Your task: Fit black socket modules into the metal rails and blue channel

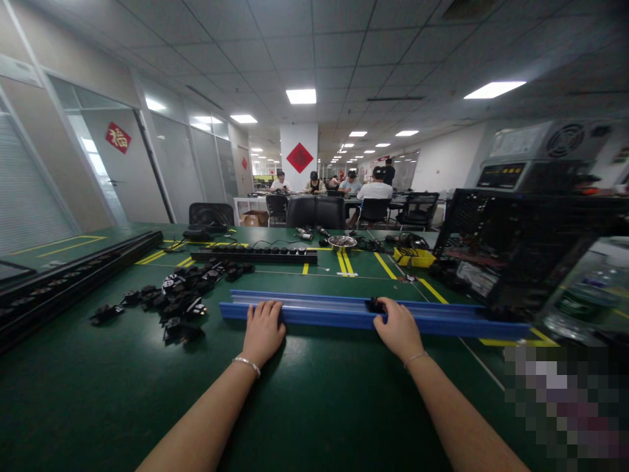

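The bare left forearm (211, 406) and right forearm (457, 406) reach forward from the lower edge of view, slanting inward. The two hands sit well apart, roughly level. The left hand (264, 330) is back upward, its fingers close together, bent and pointing forward, the thumb along the inner side. The right hand (399, 330) angles inward, thumb and forefinger curved toward each other; its other fingers are largely hidden.

I saw the left grip (264, 326) lie over a long blue channel (324, 318) on the green surface (324, 400), while the right grip (398, 326) curled at a small black part (373, 304) in it. Black pieces (179, 298) lay heaped to the left; a steel bowl (343, 242) stood beyond, and people (375, 190) sat in chairs (374, 211) further back.
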The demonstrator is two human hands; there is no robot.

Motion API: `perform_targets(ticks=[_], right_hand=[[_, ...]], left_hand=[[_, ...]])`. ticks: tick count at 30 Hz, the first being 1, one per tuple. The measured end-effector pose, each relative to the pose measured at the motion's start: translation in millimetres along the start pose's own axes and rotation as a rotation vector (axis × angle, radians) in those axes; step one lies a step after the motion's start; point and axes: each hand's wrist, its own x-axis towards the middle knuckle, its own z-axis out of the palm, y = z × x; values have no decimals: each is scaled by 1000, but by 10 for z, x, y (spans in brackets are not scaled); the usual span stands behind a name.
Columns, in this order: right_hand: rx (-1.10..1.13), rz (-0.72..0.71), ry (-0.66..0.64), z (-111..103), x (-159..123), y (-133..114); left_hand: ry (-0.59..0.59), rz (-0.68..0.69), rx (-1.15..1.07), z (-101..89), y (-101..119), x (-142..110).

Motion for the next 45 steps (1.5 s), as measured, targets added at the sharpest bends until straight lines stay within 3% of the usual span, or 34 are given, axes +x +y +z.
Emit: perform_targets(ticks=[45], right_hand=[[59, -154, -196, 92, -114, -241]], left_hand=[[-9, 3, 25, 22, -13, -13]])
